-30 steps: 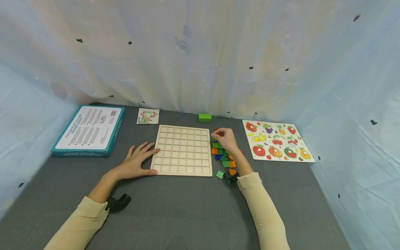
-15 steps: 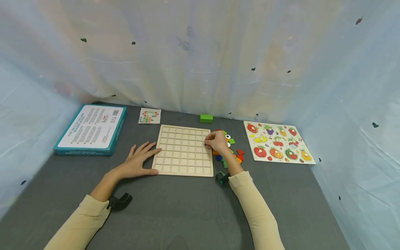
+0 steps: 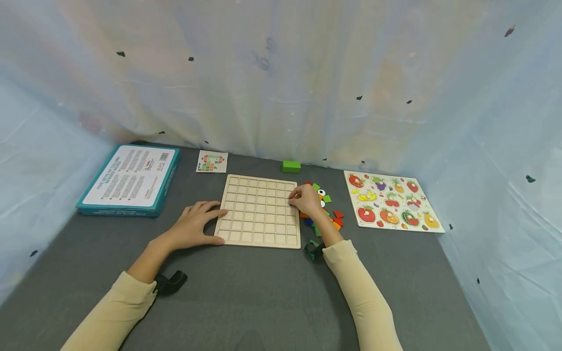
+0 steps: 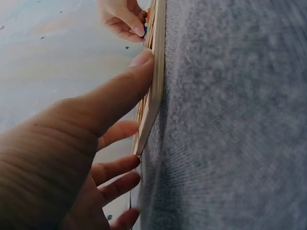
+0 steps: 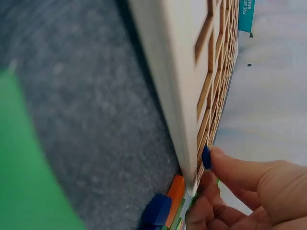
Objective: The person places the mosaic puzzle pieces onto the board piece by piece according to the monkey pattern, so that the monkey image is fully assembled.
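A pale wooden grid board [image 3: 259, 214] with rows of square recesses lies flat on the dark table. My left hand [image 3: 195, 224] has its fingers spread, with thumb and fingertips touching the board's left edge. Over the right side of the board, my right hand [image 3: 306, 199] pinches a small blue tile [image 5: 206, 157] between thumb and fingers. Colored tiles [image 3: 337, 214] in red, orange, green and blue lie in a loose pile right of the board, partly hidden under my right hand and wrist.
A teal-edged box [image 3: 127, 179] lies at the left, with a printed pattern card [image 3: 211, 162] beside it. Behind the board sits a green block [image 3: 291, 166]. A fruit puzzle board [image 3: 392, 201] lies at the right. A pale curtain [image 3: 281, 83] hangs behind the table.
My right hand has moved left from the tile pile onto the board's right side, now with a blue tile in its fingertips. The left hand has stayed at the board's left edge.
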The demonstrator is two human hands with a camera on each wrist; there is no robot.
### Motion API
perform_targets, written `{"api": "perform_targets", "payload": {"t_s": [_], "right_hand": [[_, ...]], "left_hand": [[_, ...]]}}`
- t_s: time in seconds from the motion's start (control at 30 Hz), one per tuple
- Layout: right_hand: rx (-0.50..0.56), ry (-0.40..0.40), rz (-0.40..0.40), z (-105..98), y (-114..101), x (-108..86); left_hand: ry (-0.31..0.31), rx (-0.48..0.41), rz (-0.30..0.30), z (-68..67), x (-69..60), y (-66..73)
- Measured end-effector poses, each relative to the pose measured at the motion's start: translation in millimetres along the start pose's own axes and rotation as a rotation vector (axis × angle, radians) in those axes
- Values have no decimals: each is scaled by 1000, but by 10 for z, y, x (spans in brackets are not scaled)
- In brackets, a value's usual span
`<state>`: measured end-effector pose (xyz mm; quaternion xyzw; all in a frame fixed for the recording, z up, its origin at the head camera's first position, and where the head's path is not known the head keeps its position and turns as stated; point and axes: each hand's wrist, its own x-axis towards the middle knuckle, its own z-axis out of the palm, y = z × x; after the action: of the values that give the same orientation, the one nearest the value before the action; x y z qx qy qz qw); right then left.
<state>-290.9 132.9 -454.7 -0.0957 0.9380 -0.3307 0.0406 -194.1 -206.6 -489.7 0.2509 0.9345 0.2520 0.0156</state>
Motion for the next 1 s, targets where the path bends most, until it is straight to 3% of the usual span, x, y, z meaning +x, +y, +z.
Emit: {"api": "perform_targets", "payload": {"t_s": [0.37,0.43,0.53,0.67,0.77,1.0], "right_hand": [[19,-66,-71,-60,31,-68],[-45,-77,-120,-97,39,-121],[-248,-104,-230,-157,61,-231],[-462,-194,-332,-223,92,-406],[-492,-273,-346,-238,109,-513],[-452,-355,-360,-148,113,-615]], "left_hand": [[10,-54,-1,-19,13,9],[10,-61,0,-11,9,5],[7,-67,-2,-4,7,5],[-5,-76,-3,1,10,6],[-9,-74,-4,2,11,-1],[-13,-56,-4,9,5,-27]]}}
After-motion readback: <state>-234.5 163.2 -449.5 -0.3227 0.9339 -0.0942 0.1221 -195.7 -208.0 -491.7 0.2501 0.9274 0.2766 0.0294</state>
